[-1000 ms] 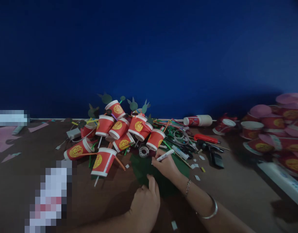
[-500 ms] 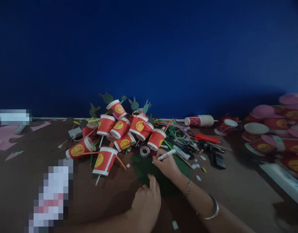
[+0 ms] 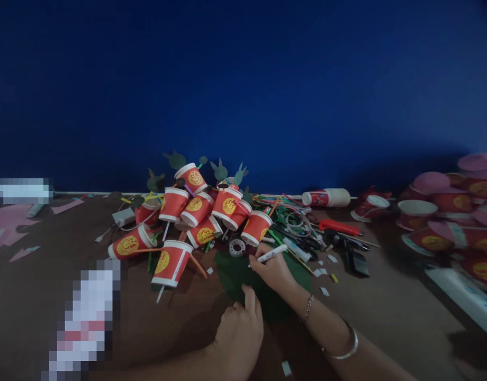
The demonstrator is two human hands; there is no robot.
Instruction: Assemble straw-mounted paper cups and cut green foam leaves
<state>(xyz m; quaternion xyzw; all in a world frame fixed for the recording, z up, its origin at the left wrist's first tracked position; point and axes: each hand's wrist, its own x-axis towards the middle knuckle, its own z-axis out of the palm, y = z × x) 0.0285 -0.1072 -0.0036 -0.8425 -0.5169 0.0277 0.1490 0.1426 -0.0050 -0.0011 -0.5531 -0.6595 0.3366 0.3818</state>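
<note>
Head view: left hand (image 3: 240, 336) nearest, index finger out onto a dark green rounded paper sheet (image 3: 231, 275), other fingers curled; can't tell if anything is in them. Right hand (image 3: 276, 272) grasps a slim white marker (image 3: 272, 253), tip at or just over the sheet; contact unclear. Sheet lies mid-table, well in from the far edge of the brown tabletop (image 3: 196, 328). No cuts seen inside it, no readable marks; marking looks in progress, amount done can't be judged. White tape roll (image 3: 237, 246) at sheet's far left side. Left beyond, red-and-white paper cups (image 3: 172, 264) piled, some already with straws; eared green cutouts (image 3: 220, 172) already shaped, behind them. Loose coloured straws (image 3: 263, 201) near table's far edge.
</note>
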